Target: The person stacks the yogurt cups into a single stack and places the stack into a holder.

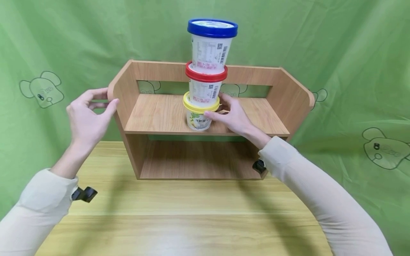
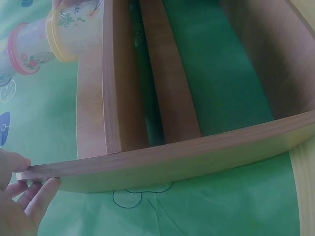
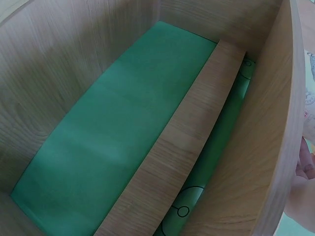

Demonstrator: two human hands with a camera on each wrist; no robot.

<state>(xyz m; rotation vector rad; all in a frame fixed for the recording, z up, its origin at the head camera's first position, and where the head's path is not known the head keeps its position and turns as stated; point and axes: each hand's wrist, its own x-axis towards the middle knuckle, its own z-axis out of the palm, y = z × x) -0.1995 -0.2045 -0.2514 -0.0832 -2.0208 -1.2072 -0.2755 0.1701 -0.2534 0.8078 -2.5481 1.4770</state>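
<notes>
Three white paper tubs stand stacked on the upper board of a wooden shelf (image 1: 153, 113): a blue-lidded tub (image 1: 209, 49) on top, a red-lidded tub (image 1: 205, 89) in the middle and a yellow-lidded tub (image 1: 196, 121) at the bottom. My right hand (image 1: 235, 115) holds the yellow-lidded tub from the right, thumb at its front and fingers reaching behind; the fingers' far parts are hidden. With thumb and fingers my left hand (image 1: 91, 119) pinches the upper front corner of the shelf's left side panel (image 2: 197, 152). The left wrist view shows this left hand (image 2: 22, 201) on either side of the panel.
The shelf stands on a light wooden table (image 1: 179, 220) and has a lower compartment (image 1: 198, 160) under the upper board. Side panels rise at both ends, the right side panel (image 1: 289, 96) among them. Behind hangs a green curtain (image 1: 336, 42) with animal drawings.
</notes>
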